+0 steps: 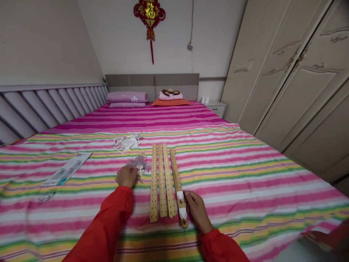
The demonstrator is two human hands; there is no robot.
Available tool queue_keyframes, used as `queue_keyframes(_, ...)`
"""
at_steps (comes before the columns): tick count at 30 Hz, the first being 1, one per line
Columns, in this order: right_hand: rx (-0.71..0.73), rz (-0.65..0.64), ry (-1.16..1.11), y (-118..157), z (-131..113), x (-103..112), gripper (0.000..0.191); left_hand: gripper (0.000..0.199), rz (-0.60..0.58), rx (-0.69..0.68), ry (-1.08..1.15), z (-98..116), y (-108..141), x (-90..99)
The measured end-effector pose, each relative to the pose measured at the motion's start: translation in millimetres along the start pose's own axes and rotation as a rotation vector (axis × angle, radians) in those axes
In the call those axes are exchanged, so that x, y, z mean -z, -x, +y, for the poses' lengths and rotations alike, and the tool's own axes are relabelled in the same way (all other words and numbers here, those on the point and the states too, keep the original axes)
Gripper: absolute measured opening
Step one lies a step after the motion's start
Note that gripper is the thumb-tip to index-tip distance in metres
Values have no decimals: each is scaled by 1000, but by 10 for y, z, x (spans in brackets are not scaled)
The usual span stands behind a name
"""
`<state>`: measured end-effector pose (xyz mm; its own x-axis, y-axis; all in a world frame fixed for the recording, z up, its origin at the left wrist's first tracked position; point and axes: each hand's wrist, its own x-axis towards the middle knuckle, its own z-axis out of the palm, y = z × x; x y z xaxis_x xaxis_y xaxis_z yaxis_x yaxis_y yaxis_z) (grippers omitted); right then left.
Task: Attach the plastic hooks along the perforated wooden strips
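Beside right grip (199,211), wooden strip (175,171)

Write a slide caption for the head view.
Four perforated wooden strips on a striped bedspread, left hand at a pile of small parts, right hand beside the strip with white fittings.

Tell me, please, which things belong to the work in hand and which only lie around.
Belongs, judging by the hands:
four perforated wooden strips
two white pieces on the rightmost strip, beside the right hand
clear plastic with small parts, at the left hand
packets beyond, perhaps

Lying about:
folded purple bedding
pink bundle
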<state>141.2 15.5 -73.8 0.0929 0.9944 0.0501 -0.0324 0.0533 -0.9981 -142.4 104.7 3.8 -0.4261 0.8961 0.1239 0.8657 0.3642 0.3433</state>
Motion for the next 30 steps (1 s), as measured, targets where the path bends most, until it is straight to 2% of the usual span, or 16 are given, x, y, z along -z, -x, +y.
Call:
queue_keyframes(5,-21,-12,-31,0,2,4,47,40,-20,-4,-23,57,-39,51)
queue_keyframes(10,-39,-27,-37,0,13,3,48,30,-15,-23,-15,163,54,98)
queue_keyframes(16,-62,-26,-76,15,-42,-7,46,27,7,-172,-127,258,202,59)
queue_keyframes(21,-60,-21,-75,20,-60,-10,47,29,13,-234,-206,281,204,-7)
queue_keyframes(27,-75,-24,-116,20,-65,-14,46,20,29,-224,-66,229,203,-22)
queue_keyframes(30,-93,-26,-139,24,-84,-22,46,10,14,-210,199,140,178,0)
